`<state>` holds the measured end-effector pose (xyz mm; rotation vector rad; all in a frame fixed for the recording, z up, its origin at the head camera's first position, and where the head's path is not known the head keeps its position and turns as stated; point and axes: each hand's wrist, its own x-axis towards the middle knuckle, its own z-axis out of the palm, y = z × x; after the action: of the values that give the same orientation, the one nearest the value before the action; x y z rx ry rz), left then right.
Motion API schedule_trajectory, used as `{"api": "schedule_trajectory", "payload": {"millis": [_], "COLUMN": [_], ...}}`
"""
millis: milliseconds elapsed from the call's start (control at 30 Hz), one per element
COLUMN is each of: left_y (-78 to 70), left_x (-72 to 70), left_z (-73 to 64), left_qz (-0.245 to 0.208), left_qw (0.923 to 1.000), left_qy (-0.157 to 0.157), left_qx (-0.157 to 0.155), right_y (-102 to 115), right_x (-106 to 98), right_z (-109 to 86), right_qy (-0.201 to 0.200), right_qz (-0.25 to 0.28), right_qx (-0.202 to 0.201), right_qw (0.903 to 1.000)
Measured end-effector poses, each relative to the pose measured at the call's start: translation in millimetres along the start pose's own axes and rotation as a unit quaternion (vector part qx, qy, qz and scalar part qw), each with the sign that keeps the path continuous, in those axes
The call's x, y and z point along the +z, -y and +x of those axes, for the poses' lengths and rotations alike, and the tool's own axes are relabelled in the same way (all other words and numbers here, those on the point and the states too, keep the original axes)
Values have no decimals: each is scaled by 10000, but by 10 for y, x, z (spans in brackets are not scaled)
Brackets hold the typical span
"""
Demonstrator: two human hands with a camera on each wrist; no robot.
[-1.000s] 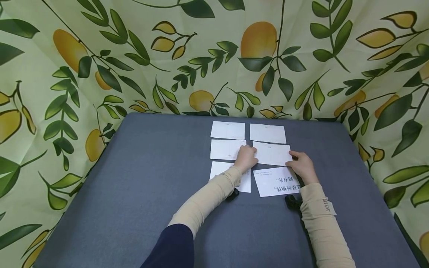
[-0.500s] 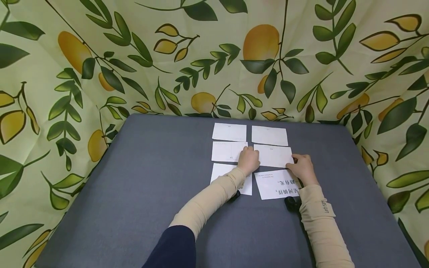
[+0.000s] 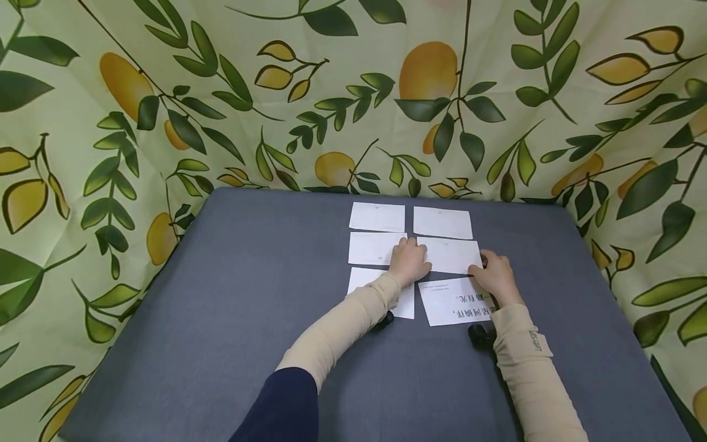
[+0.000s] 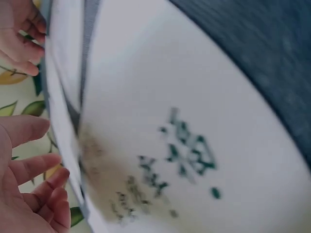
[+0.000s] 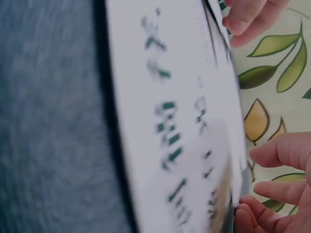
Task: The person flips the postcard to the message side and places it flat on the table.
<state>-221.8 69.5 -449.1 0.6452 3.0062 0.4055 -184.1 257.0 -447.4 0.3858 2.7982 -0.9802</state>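
Observation:
A blank-looking white card [image 3: 450, 255] lies flat in the middle row of the right column, between my two hands. My left hand [image 3: 409, 263] is at its left edge, partly over the neighbouring white card [image 3: 369, 247]. At its lower right corner is my right hand [image 3: 495, 279], thumb and fingers apart. Both wrist views show loosely bent fingers with nothing gripped between them; exact contact with the card is hard to tell. Nearest me in the right column, a card with dark printed characters [image 3: 455, 302] lies slightly tilted. My left forearm partly covers the front left card [image 3: 364, 277].
Two more white cards, a left one [image 3: 377, 217] and a right one [image 3: 443, 223], form the back row. A grey-blue cloth covers the table [image 3: 248, 276]. Behind it hangs a fruit-and-leaf patterned curtain [image 3: 342, 73]. Black wrist-camera parts [image 3: 480, 336] show beside the right wrist.
The head view has shifted slightly. Both hands stay at the same card's sides, with only small finger movements; the cards keep practically the same layout.

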Motion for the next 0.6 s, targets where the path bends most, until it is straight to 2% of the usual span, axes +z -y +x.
{"api": "schedule_trajectory", "payload": {"millis": [100, 233, 267, 400, 467, 500, 600], "left_y": [6, 39, 82, 164, 215, 214, 302], "left_x": [-35, -127, -89, -178, -217, -300, -365], "left_z": [-32, -105, -100, -205, -257, -310, -393], "left_qz": [-310, -617, -667, -1138, -1393, -1538, -1928], "left_qw": [9995, 9979, 9976, 9929, 9894, 9869, 9789], "left_qy": [45, 48, -86, -199, -237, -129, -33], "left_qx": [-105, -213, -174, -271, -349, -477, -676], "right_y": [37, 90, 105, 181, 230, 258, 335], "right_x": [-21, -55, -61, -64, -50, -40, 11], "right_z": [-44, -92, -107, -182, -226, -249, -313], "right_qy": [-46, -147, -178, -253, -162, -83, 256], "right_qz": [163, 328, 362, 554, 680, 747, 830], "right_qx": [-60, -344, -434, -653, -648, -626, -574], "right_qw": [9998, 9988, 9982, 9960, 9954, 9952, 9946]}}
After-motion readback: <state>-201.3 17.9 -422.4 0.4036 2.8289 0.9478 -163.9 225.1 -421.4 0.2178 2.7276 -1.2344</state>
